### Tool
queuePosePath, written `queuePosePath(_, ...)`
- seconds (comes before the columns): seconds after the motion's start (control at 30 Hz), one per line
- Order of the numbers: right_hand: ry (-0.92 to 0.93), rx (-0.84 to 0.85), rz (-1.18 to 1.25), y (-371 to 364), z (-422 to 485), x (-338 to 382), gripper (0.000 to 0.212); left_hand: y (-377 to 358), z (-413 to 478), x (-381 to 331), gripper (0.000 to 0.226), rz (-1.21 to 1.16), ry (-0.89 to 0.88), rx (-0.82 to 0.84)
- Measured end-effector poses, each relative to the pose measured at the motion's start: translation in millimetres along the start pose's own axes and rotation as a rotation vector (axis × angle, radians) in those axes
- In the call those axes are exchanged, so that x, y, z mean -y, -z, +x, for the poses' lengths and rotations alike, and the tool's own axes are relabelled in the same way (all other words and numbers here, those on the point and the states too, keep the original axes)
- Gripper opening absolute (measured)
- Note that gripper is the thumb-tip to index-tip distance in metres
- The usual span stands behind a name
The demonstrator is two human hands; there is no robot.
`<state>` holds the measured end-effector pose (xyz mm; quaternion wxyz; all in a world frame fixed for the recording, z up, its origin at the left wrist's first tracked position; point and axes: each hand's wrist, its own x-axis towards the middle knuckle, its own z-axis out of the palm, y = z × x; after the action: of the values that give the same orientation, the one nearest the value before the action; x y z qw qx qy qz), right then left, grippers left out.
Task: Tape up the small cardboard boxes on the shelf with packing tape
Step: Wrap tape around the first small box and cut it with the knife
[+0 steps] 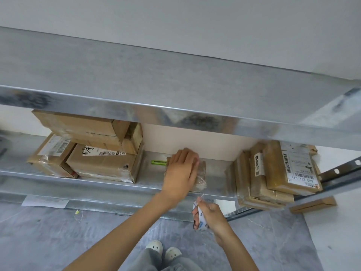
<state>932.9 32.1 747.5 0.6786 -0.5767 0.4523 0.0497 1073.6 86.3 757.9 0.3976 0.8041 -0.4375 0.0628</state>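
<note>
Right hand (210,215), just off the shelf (97,183) front edge, curls round the packing tape roll (199,219). Left hand (180,172) presses straight-fingered on the small cardboard box (201,174) mid-shelf near that edge (steadying it for taping, I judge).

Gap between left stack (101,159), right stack (273,173)

Head camera: single wide-angle view. Placed above the top shelf (136,71), close before the rack. Faces forward and steeply down, taking in lower shelf (109,185), floor (58,235), left hand (180,171), right hand (209,214), and the person's own feet (163,250) at the bottom edge.
</note>
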Motion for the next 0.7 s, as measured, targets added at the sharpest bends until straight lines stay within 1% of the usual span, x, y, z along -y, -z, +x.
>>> queuePosePath(0.03,0.001,0.003,-0.005,0,0,-1,0.047,7,-19,-7,0.014,-0.083,0.062,-0.002)
queuePosePath(0.07,0.002,0.007,-0.008,1,0,-1,0.047,11,-40,-12,0.010,-0.194,0.168,0.052)
queuePosePath(0.17,0.015,0.008,-0.013,2,-1,-1,0.048,2,-87,-17,0.006,-0.463,0.584,0.274)
queuePosePath(0.2,0.017,0.012,-0.022,3,-1,-2,0.048,-4,-91,-17,0.013,-0.553,0.727,0.324)
queuePosePath(0.27,0.003,0.022,-0.032,2,-1,-1,0.048,-10,-88,-17,0.030,-0.770,0.914,0.435)
queuePosePath(0.33,-0.022,0.032,-0.054,0,-1,-2,0.050,-10,-79,-22,0.033,-0.927,0.964,0.558)
queuePosePath(0.37,-0.029,0.035,-0.062,0,-1,-2,0.051,-9,-77,-24,0.033,-0.978,0.962,0.589)
queuePosePath(0.43,-0.039,0.027,-0.047,-1,-2,1,0.053,-7,-76,-27,0.032,-1.052,0.951,0.595)
queuePosePath(0.6,-0.070,-0.012,0.029,2,-2,5,0.048,-8,-80,-23,0.027,-1.046,0.866,0.608)
queuePosePath(0.7,-0.055,-0.055,-0.042,11,1,4,0.050,-7,-78,-22,0.022,-1.014,0.847,0.591)
